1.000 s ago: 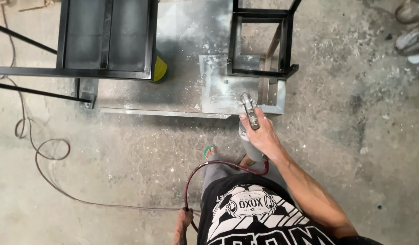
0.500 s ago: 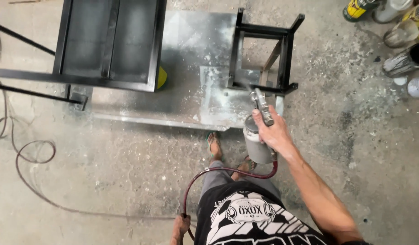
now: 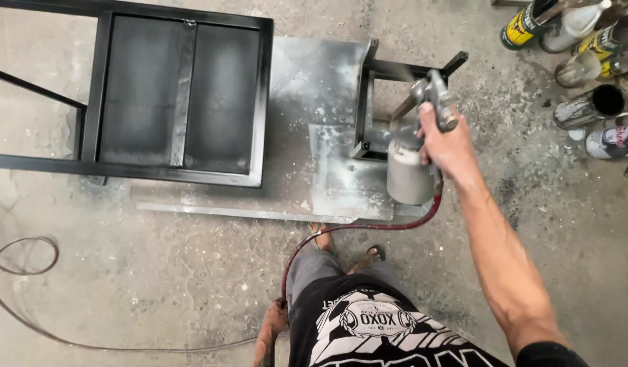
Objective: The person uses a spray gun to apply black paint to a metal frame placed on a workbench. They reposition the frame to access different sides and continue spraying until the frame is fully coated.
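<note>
My right hand [image 3: 447, 141] grips a metal spray gun [image 3: 433, 95] with a grey paint cup [image 3: 409, 171] hanging under it. The gun points at a small black metal frame [image 3: 368, 102] standing on a paint-dusted metal sheet [image 3: 314, 81]. A red air hose [image 3: 341, 234] runs from the gun down to my left hand [image 3: 267, 333], which hangs by my hip and holds the hose. A larger black metal frame with panels [image 3: 181, 95] stands to the left.
Several paint cans and bottles [image 3: 589, 68] stand at the top right on the concrete floor. A thin cable [image 3: 28, 272] loops across the floor at lower left. My feet in sandals [image 3: 348, 248] are at the sheet's near edge.
My right hand has raised the spray gun up and nearer the small frame. The view has moved closer, and the cans at the right have come into sight.
</note>
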